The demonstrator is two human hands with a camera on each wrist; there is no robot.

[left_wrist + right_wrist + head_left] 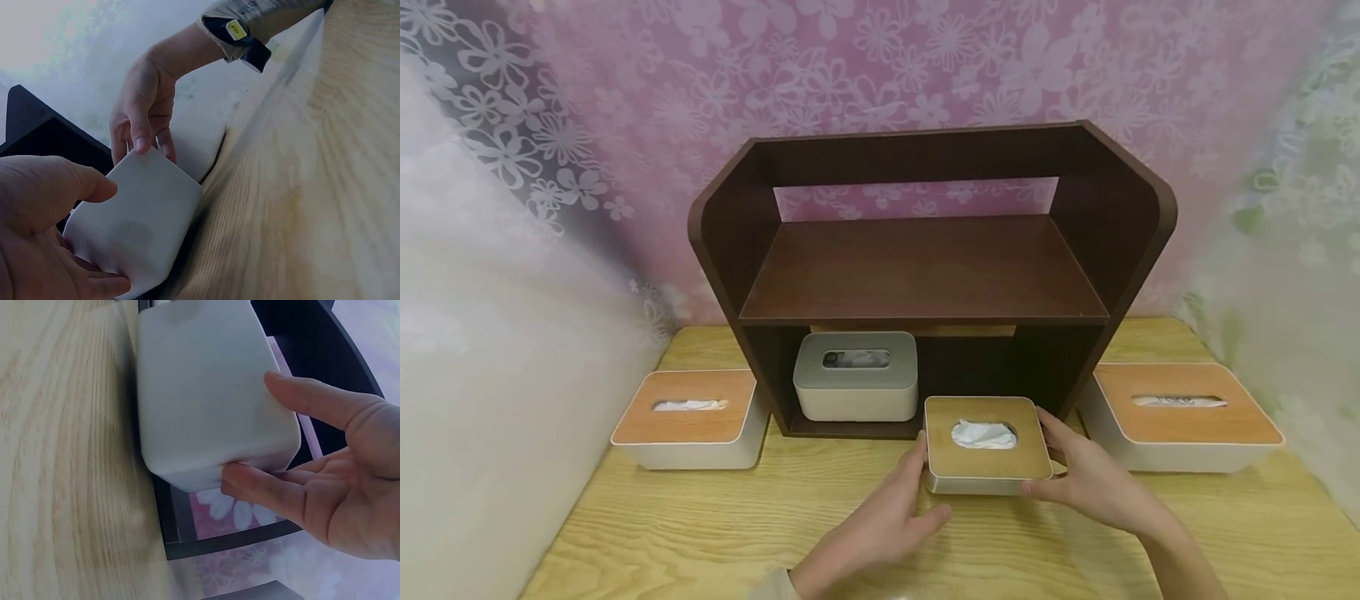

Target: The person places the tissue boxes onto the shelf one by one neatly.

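A tissue box (988,458) with a light wood-coloured lid and white sides is in front of the lower right part of a dark brown shelf (925,267). White tissue shows in its oval slot. My right hand (1093,483) grips it, thumb on the near face and fingers along the right side. My left hand (883,521) is at the box's left side, fingers extended against it and thumb apart from the near face. In the left wrist view, the left thumb (94,184) overlaps the white face. Left of this box, a grey-lidded tissue box (856,396) stands inside the lower compartment.
An orange-lidded tissue box (688,429) sits left of the shelf, and another orange-lidded box (1187,417) sits to its right. All stand on a wood-grain table (722,533). Flower-patterned curtains (910,67) surround the back and sides.
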